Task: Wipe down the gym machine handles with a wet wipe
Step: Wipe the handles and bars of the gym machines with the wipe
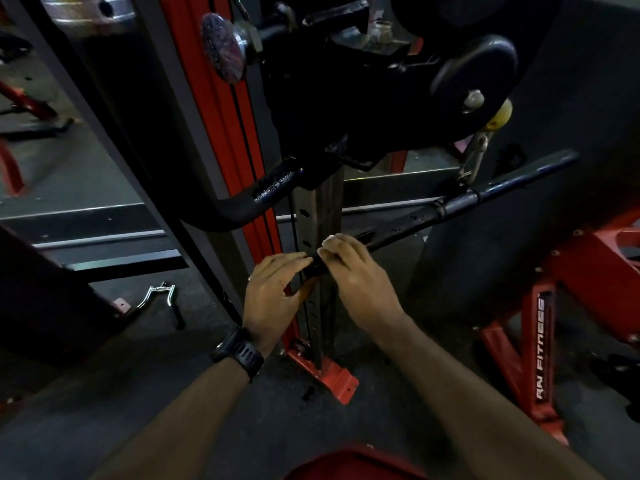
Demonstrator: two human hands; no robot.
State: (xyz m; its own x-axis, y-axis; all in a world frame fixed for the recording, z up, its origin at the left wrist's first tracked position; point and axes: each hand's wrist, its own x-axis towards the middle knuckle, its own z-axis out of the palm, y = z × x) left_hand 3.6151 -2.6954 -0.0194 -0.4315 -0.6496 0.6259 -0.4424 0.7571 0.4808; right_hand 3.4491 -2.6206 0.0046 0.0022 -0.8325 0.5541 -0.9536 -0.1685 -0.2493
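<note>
Pressure counts: your left grip pinches the bar handle steady; drag the wet wipe clenched in your right grip outward.

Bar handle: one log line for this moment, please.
bar: hangs on clip | left hand: grips its near end | right hand: holds wipe round bar

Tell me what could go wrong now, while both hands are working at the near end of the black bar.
1. The bar hangs from one metal clip. Pressing at its near end, where the left hand and right hand grip it, could make it swing or tilt.
2. Only a little of the wet wipe shows under the right hand, so it might slip off.
3. The perforated post stands just behind the hands, and knuckles could knock it.
</note>
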